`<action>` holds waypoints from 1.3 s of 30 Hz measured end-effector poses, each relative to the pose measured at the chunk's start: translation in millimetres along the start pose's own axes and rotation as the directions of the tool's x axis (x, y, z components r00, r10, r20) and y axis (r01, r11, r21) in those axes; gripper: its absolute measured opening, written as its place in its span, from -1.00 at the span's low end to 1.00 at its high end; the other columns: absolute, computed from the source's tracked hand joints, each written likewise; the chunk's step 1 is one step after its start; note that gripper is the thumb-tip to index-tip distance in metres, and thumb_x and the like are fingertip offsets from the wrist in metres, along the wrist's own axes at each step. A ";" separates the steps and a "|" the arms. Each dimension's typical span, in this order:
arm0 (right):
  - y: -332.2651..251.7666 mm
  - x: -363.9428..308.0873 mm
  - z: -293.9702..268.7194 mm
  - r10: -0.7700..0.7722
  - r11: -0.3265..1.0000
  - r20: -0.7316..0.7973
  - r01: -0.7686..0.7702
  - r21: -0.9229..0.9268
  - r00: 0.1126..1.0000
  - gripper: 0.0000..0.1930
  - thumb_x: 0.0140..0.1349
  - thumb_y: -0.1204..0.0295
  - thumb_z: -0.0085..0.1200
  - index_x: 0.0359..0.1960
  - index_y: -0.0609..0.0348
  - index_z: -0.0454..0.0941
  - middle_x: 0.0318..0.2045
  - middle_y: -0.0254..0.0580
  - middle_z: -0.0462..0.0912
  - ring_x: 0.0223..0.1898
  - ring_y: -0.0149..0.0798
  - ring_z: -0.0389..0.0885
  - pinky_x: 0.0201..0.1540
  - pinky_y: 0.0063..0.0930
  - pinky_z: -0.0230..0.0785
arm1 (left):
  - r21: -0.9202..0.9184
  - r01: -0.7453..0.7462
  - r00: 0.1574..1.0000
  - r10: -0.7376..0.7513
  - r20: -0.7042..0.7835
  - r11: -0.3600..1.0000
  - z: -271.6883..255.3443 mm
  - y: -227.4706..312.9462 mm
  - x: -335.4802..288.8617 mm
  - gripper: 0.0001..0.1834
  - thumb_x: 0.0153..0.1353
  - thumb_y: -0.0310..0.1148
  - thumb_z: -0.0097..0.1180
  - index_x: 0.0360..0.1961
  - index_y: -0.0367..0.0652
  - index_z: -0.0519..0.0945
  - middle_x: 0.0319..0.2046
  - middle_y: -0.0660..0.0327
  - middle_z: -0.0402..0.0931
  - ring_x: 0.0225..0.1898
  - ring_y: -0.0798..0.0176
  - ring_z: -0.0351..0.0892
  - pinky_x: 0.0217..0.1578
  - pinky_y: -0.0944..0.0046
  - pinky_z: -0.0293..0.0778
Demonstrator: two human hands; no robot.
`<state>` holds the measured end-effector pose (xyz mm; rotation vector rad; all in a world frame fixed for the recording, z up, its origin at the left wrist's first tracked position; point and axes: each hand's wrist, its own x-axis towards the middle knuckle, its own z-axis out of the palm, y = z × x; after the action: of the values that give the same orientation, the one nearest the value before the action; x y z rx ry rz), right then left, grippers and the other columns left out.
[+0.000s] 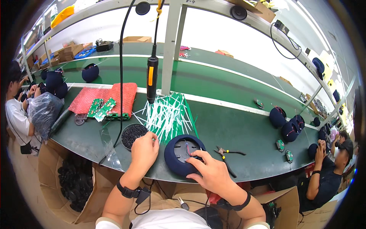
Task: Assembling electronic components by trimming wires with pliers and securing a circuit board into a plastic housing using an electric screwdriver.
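Note:
A dark blue round housing point(172, 165) lies on the green workbench in front of me, its open side up. Inside its black cavity a thin red wire shows. My right hand point(210, 168) grips the housing's right side, thumb on the outer wall and fingers over the rim of the opening. To the left of it, my left hand point(145, 149) is raised with thumb and fingertips pinched together; whatever they hold is too small to make out. Just beyond that hand stands a round dish of small black screws point(134, 134), partly covered by it.
White and green strips point(167, 114) are heaped beyond the housing. Diagonal pliers point(228, 156) lie to the right. An electric screwdriver point(152, 80) hangs overhead. Circuit boards point(101, 108) rest by red bubble wrap point(124, 97). More blue housings point(290, 130) and people are at both sides.

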<state>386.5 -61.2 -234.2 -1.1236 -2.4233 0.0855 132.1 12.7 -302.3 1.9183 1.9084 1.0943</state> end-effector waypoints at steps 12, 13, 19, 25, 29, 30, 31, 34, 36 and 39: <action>53.9 9.8 -27.4 0.325 0.941 -0.213 -0.294 0.166 0.921 -0.49 -0.09 0.33 0.58 -0.09 0.09 0.63 0.02 -0.17 0.60 -0.31 -0.14 0.72 -0.26 -0.29 0.60 | -0.214 0.008 0.991 0.021 0.129 0.977 -12.0 -1.2 -50.8 -0.61 0.23 -0.49 0.28 0.10 -0.18 0.60 -0.34 0.13 0.66 -0.42 -0.02 0.66 -0.38 0.02 0.52; 74.7 17.7 -31.4 0.335 0.942 -0.256 -0.318 0.107 0.907 -0.48 -0.08 0.36 0.58 -0.07 0.11 0.61 0.02 -0.13 0.60 -0.32 -0.11 0.71 -0.25 -0.27 0.60 | -0.178 -0.051 0.995 0.066 0.081 0.983 -11.1 -0.3 -55.3 -0.66 0.23 -0.48 0.28 0.05 -0.14 0.63 -0.35 0.16 0.61 -0.46 0.04 0.64 -0.42 0.06 0.51; 227.8 85.7 -26.2 0.309 0.899 -0.436 -0.409 -0.155 0.845 -0.42 -0.04 0.34 0.56 0.04 0.10 0.56 0.04 -0.06 0.59 -0.02 0.11 0.65 0.01 -0.07 0.54 | -0.051 -0.223 0.975 0.221 -0.038 0.974 -4.3 1.0 -61.5 -0.76 0.21 -0.45 0.31 -0.08 -0.09 0.67 -0.35 0.18 0.56 -0.44 0.01 0.66 -0.43 0.03 0.55; 344.6 128.3 -14.7 0.417 0.794 -0.473 -0.565 -0.225 0.776 -0.38 -0.03 0.32 0.55 0.10 0.02 0.55 0.06 -0.05 0.58 0.07 0.15 0.62 0.10 -0.03 0.50 | -0.047 -0.271 0.962 0.269 -0.044 0.962 -3.2 -5.4 -62.9 -0.86 0.22 -0.40 0.30 -0.20 -0.09 0.65 -0.35 0.18 0.53 -0.44 0.00 0.66 -0.44 0.04 0.57; 389.4 144.6 -2.6 0.520 0.704 -0.478 -0.672 -0.228 0.708 -0.49 0.08 0.42 0.46 0.10 0.03 0.57 0.04 -0.01 0.61 0.10 0.15 0.61 0.15 -0.01 0.48 | -0.038 -0.257 0.966 0.256 -0.035 0.966 0.6 -8.7 -64.2 -0.88 0.24 -0.39 0.27 -0.20 -0.10 0.66 -0.33 0.18 0.53 -0.44 0.01 0.66 -0.45 0.04 0.56; 396.0 149.7 0.7 0.507 0.728 -0.458 -0.647 -0.227 0.730 -0.49 0.08 0.42 0.46 0.10 0.03 0.57 0.04 -0.01 0.61 0.10 0.15 0.61 0.15 -0.01 0.48 | -0.040 -0.262 0.964 0.260 -0.050 0.964 0.7 -9.0 -64.4 -0.88 0.24 -0.39 0.27 -0.20 -0.10 0.66 -0.33 0.18 0.53 -0.44 0.01 0.66 -0.45 0.04 0.56; 398.7 151.1 4.5 0.465 0.741 -0.471 -0.621 -0.257 0.750 -0.51 0.12 0.45 0.41 0.12 0.05 0.57 0.06 -0.01 0.61 0.12 0.14 0.60 0.18 -0.02 0.47 | -0.037 -0.240 0.970 0.238 -0.054 0.970 0.9 -8.6 -64.2 -0.89 0.23 -0.39 0.29 -0.21 -0.08 0.68 -0.35 0.19 0.54 -0.45 0.02 0.66 -0.45 0.05 0.56; 386.6 151.1 7.5 0.463 0.666 -0.455 -0.637 -0.388 0.761 -0.53 0.26 0.50 0.24 0.23 0.13 0.52 0.28 0.07 0.51 0.27 0.13 0.53 0.30 -0.05 0.45 | -0.053 -0.245 0.969 0.243 -0.039 0.968 0.1 -5.3 -62.2 -0.89 0.20 -0.40 0.31 -0.23 -0.08 0.70 -0.36 0.20 0.54 -0.45 0.02 0.66 -0.45 0.05 0.56; 361.1 158.4 13.6 0.483 0.606 -0.501 -0.687 -0.401 0.718 -0.54 0.27 0.55 0.16 0.23 0.14 0.48 0.38 0.07 0.37 0.21 0.25 0.57 0.15 0.01 0.59 | -0.063 -0.270 0.963 0.269 -0.024 0.961 -1.9 -2.5 -61.2 -0.88 0.19 -0.42 0.31 -0.24 -0.09 0.69 -0.37 0.20 0.53 -0.44 0.01 0.66 -0.43 0.04 0.57; 312.4 164.8 30.9 0.313 0.682 -0.432 -0.517 -0.518 0.846 -0.77 0.27 0.46 0.11 -0.04 0.15 0.61 0.08 0.00 0.56 0.04 0.15 0.64 -0.01 0.02 0.64 | -0.010 -0.224 0.975 0.224 -0.012 0.975 -4.0 1.3 -61.1 -0.89 0.16 -0.43 0.32 -0.27 -0.06 0.70 -0.38 0.20 0.53 -0.44 0.00 0.65 -0.41 0.05 0.56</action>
<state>502.0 271.5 -274.8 -1.8174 -1.8854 -0.7523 138.0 -45.8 -319.6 2.1666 1.7181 1.1741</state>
